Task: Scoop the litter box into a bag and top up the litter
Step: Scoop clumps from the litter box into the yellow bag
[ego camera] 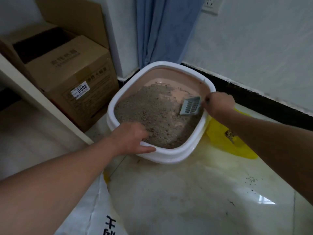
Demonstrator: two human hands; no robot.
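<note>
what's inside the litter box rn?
Grey litter with patches of bare pink floor, plus the slotted scoop gripped by the right hand. Anything buried is hidden.

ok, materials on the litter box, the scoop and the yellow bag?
Litter box: looks like moulded plastic, a smooth white rim over a matte pink inner wall.
Scoop: grey-blue plastic by its look, rigid with moulded slots.
Yellow bag: probably thin plastic film, crumpled and slightly glossy.
</note>
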